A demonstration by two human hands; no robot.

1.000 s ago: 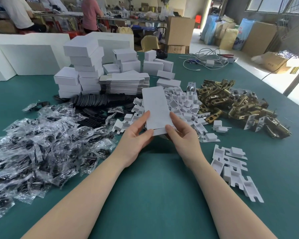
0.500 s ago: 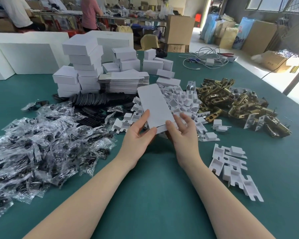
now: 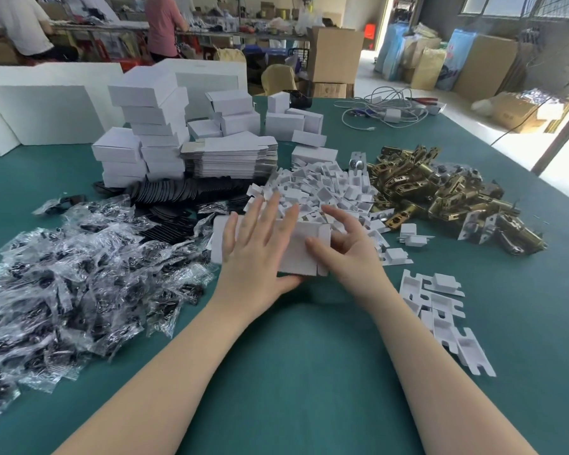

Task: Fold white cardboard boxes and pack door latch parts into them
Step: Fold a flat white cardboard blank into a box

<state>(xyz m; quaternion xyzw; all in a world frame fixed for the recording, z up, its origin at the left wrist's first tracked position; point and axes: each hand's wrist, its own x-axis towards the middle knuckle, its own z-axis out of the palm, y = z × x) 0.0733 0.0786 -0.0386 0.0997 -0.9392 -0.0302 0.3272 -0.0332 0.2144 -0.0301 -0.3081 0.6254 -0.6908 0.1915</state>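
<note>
A white cardboard box [image 3: 301, 256], partly folded, lies crosswise just above the green table [image 3: 293, 362]. My left hand [image 3: 260, 247] is spread flat on top of it with straight fingers, thumb at its near edge. My right hand [image 3: 352, 254] grips its right end, thumb on top and fingers curled behind the end flap. A heap of brass door latch parts [image 3: 440, 198] lies to the right. A stack of flat box blanks [image 3: 230, 156] sits behind.
Folded white boxes [image 3: 148, 126] are stacked at the back left. A pile of white card inserts [image 3: 326, 188] lies just beyond my hands, with more inserts [image 3: 440, 310] at the right. Bagged black parts [image 3: 79, 274] cover the left side, black discs [image 3: 178, 192] behind them.
The box stood up lengthwise between both hands; it now lies crosswise and lower. My left hand has moved from its edge to lie flat on top.
</note>
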